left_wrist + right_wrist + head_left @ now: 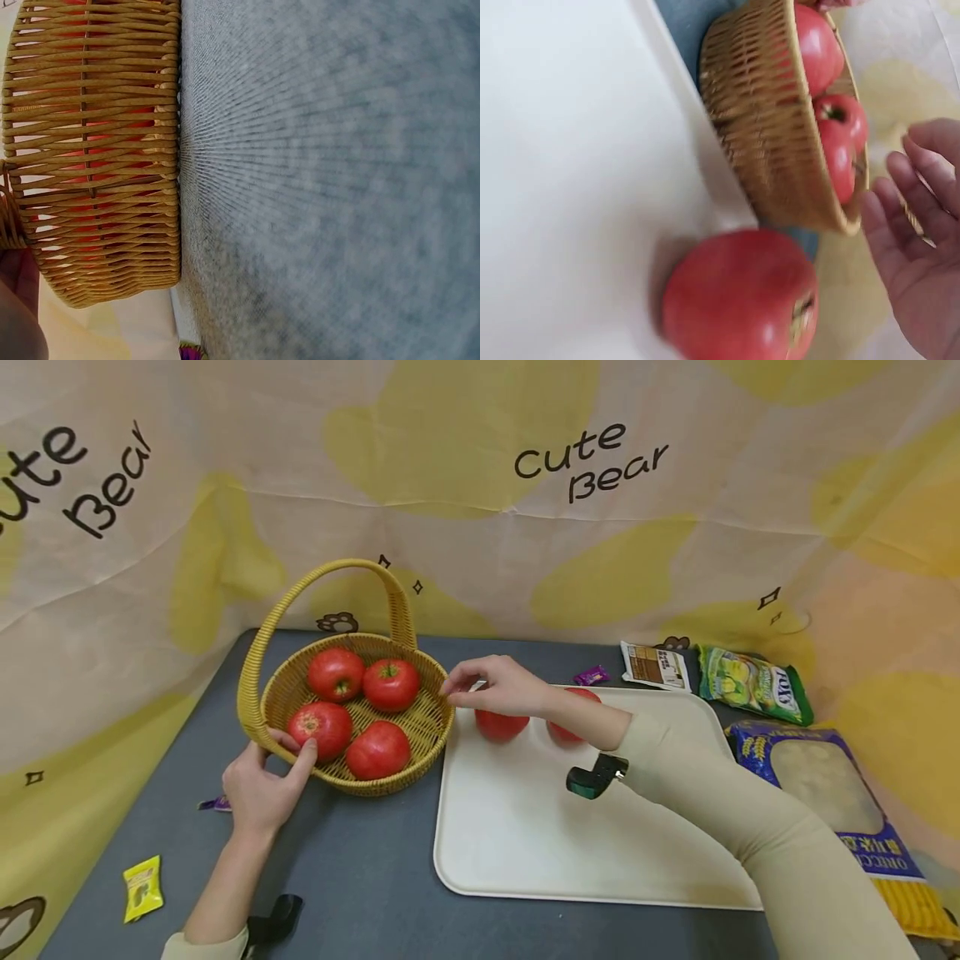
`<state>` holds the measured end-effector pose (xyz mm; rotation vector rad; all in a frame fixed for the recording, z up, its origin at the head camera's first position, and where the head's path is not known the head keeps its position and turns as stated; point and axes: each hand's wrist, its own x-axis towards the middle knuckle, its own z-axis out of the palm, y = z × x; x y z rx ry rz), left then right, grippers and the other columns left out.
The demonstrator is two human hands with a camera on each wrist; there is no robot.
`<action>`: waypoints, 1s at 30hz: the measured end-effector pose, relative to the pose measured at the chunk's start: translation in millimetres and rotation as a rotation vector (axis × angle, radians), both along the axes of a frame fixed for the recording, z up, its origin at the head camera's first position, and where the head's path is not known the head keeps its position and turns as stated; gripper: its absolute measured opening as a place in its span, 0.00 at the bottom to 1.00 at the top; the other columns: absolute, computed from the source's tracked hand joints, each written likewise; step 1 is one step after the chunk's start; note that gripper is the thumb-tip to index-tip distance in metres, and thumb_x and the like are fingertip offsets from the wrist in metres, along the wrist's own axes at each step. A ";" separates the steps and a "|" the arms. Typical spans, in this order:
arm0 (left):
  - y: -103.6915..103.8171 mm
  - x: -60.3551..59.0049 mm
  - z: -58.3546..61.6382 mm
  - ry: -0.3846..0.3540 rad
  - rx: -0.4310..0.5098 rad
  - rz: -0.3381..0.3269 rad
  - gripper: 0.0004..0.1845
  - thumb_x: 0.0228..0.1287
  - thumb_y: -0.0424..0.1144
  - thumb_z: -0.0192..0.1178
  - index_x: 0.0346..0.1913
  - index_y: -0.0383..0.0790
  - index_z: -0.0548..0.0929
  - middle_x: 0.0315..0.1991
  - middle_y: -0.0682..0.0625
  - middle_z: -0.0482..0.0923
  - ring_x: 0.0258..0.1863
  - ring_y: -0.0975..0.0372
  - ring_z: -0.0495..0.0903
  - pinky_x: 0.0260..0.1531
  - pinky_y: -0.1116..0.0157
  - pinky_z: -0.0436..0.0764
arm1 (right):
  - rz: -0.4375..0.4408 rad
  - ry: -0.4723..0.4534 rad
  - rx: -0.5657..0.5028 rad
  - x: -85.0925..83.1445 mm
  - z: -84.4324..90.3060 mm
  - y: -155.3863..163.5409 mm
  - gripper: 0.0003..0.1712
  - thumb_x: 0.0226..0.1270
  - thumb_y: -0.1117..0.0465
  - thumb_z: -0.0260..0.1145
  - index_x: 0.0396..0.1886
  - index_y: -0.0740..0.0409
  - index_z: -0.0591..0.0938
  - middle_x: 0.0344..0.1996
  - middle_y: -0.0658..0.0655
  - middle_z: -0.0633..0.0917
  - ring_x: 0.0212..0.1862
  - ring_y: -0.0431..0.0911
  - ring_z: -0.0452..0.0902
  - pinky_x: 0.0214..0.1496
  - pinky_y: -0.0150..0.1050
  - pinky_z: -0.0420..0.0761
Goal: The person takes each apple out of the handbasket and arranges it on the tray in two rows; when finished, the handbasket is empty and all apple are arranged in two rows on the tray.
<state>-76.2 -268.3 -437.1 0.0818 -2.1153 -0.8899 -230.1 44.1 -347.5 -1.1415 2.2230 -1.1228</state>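
Observation:
A yellow wicker basket (436,727) with a tall handle stands at the left of the tray, several red tomatoes (378,750) inside. My left hand (262,789) grips its rim near the foot of the handle, thumb inside beside a tomato. In the left wrist view the basket's woven side (112,150) fills the left part, and only a bit of the hand (19,300) shows. Over the basket's right rim hovers my right hand (502,685), fingers loosely bent and holding nothing. Two more tomatoes (501,727) lie on the white tray (585,868), partly behind the right hand and forearm.
Along the back right lie a purple wrapped sweet (592,676), a brown-and-white packet (655,667) and a green snack bag (753,685). A blue-and-yellow bag (832,785) sits right of the tray. At left are a yellow packet (142,888) and another purple wrapper (216,804).

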 end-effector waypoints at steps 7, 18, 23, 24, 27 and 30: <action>-1.4 -0.6 -0.6 -0.013 -0.001 -0.008 0.12 0.49 0.39 0.70 0.29 0.35 0.79 0.23 0.46 0.78 0.24 0.76 0.69 0.29 0.75 0.64 | 0.190 -0.040 0.212 3.3 -11.4 -64.7 0.28 0.64 0.48 0.68 0.60 0.56 0.76 0.52 0.51 0.81 0.52 0.41 0.76 0.54 0.30 0.74; 1.1 0.2 1.0 -0.001 0.008 -0.007 0.12 0.47 0.39 0.70 0.30 0.35 0.80 0.24 0.46 0.80 0.25 0.78 0.68 0.29 0.72 0.65 | 0.200 -0.075 0.432 19.4 -34.9 -112.0 0.46 0.53 0.34 0.70 0.66 0.51 0.68 0.53 0.47 0.76 0.55 0.39 0.70 0.55 0.33 0.73; 2.4 0.3 1.9 -0.008 0.006 0.002 0.12 0.48 0.39 0.70 0.30 0.36 0.81 0.24 0.45 0.80 0.23 0.65 0.72 0.30 0.75 0.63 | 0.175 0.033 0.351 23.3 -38.1 -111.5 0.40 0.50 0.39 0.75 0.59 0.51 0.72 0.47 0.47 0.79 0.49 0.38 0.74 0.50 0.29 0.74; 2.2 0.4 1.8 -0.013 0.005 0.003 0.12 0.48 0.39 0.70 0.30 0.36 0.80 0.24 0.45 0.80 0.23 0.62 0.73 0.30 0.74 0.63 | 0.166 0.059 0.332 23.9 -37.7 -109.9 0.40 0.50 0.40 0.75 0.59 0.51 0.73 0.48 0.47 0.79 0.50 0.38 0.74 0.50 0.29 0.74; 0.9 0.7 1.0 -0.027 0.004 0.007 0.12 0.48 0.38 0.70 0.30 0.35 0.80 0.24 0.45 0.80 0.23 0.56 0.74 0.29 0.71 0.65 | 0.125 0.110 0.272 26.3 -35.8 -102.1 0.42 0.49 0.39 0.75 0.62 0.51 0.71 0.52 0.48 0.78 0.53 0.40 0.72 0.52 0.31 0.74; -1.0 1.5 0.7 -0.041 0.008 0.002 0.12 0.49 0.39 0.70 0.30 0.34 0.79 0.24 0.44 0.79 0.23 0.57 0.73 0.29 0.69 0.66 | 0.054 0.110 0.182 29.1 -34.1 -89.7 0.45 0.49 0.38 0.74 0.65 0.49 0.70 0.55 0.48 0.76 0.55 0.41 0.71 0.52 0.34 0.76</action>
